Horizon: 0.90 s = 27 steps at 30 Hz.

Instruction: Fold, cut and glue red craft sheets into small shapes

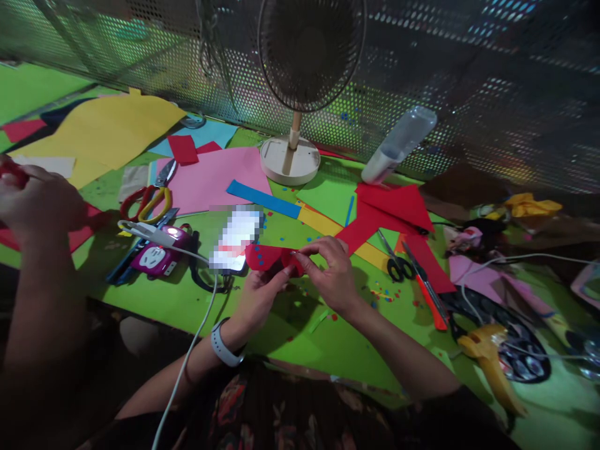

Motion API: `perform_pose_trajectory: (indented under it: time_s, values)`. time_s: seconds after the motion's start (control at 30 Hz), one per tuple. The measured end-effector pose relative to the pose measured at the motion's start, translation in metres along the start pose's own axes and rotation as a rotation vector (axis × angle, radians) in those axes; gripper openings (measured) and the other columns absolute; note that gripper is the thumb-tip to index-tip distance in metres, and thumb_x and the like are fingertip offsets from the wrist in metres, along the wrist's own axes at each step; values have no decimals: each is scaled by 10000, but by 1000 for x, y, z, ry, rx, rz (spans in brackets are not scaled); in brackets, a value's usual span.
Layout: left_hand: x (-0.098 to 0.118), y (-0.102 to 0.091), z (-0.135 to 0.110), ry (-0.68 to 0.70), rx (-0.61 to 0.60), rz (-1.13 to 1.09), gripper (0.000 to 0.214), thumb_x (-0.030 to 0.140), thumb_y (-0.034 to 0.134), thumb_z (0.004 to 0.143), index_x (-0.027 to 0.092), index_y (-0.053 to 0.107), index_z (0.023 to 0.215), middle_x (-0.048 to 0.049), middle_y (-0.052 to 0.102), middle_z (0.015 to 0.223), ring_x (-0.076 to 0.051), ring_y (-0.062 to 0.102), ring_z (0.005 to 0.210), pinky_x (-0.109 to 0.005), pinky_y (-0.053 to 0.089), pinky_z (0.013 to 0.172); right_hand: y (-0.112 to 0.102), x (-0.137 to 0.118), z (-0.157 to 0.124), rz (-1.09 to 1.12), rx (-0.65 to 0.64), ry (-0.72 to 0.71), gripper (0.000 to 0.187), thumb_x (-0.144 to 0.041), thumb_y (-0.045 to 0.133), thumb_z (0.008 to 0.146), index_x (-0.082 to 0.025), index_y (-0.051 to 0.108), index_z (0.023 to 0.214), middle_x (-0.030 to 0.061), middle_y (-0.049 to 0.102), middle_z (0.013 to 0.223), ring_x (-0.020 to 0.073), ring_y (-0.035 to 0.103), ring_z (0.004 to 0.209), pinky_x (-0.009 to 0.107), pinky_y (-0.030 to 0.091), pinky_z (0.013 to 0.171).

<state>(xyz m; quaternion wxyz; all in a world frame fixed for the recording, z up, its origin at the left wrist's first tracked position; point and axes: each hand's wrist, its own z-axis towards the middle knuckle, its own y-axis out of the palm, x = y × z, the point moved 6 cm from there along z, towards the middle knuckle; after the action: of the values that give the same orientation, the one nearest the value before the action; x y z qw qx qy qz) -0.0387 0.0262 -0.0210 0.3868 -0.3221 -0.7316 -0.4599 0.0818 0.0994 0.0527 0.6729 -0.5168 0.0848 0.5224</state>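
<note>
A small folded or curled piece of red paper (268,256) with blue dots on it is between my two hands above the green tabletop. My left hand (262,295), with a pale watch band at the wrist, grips the paper from below. At its right end, my right hand (332,273) pinches with thumb and forefinger at the edge; whether a smaller bit is also between them I cannot make out. Just behind the paper lies a lit phone (239,237). A blue strip (262,199) and a yellow strip (323,223) run behind my right hand.
Black-handled scissors (399,265), a red cutter (430,300) and a yellow glue gun (492,356) lie right. Left are red-and-yellow scissors (152,200), a purple power adapter (159,253) and another person's hand (42,203). A fan (290,161) and bottle (398,144) stand behind.
</note>
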Motion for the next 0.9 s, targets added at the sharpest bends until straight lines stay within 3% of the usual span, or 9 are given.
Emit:
perform_pose_trajectory:
  time_s: [0.13, 0.23, 0.33, 0.47, 0.9]
  values:
    - [1, 1, 0, 2, -5, -8, 259, 293, 762, 745, 210, 730, 988, -55, 738, 993, -157, 657, 821, -218, 499, 638, -4, 5, 2, 93, 13, 83, 91, -299, 670, 835, -232, 637, 888, 31, 629, 913, 197, 583, 924, 384, 425, 868]
    - [2, 2, 1, 2, -2, -9, 264, 294, 766, 740, 200, 732, 984, -62, 740, 980, -162, 662, 813, -220, 498, 633, 1, 10, 3, 230, -68, 154, 171, -287, 674, 815, -228, 642, 972, 47, 629, 1010, 199, 582, 1002, 379, 445, 908]
    - [1, 2, 1, 9, -12, -23, 270, 289, 763, 742, 211, 730, 999, -56, 739, 996, -161, 660, 824, -217, 494, 633, 11, 15, 2, 362, -183, 259, 151, -306, 662, 812, -221, 662, 937, 31, 648, 965, 180, 605, 947, 354, 469, 881]
    - [-1, 1, 1, 14, -21, -25, 280, 286, 766, 743, 209, 729, 1010, -59, 739, 1001, -152, 655, 822, -207, 491, 633, 17, 22, -1, 460, -214, 378, 164, -340, 659, 799, -199, 672, 883, 24, 655, 885, 167, 616, 864, 331, 490, 821]
    - [0, 0, 1, 19, 13, -15, 278, 291, 782, 717, 191, 729, 971, -55, 737, 941, -154, 646, 768, -227, 485, 620, 22, 24, -4, 515, -238, 411, 218, -353, 680, 769, -190, 672, 913, 25, 686, 869, 165, 625, 824, 323, 504, 784]
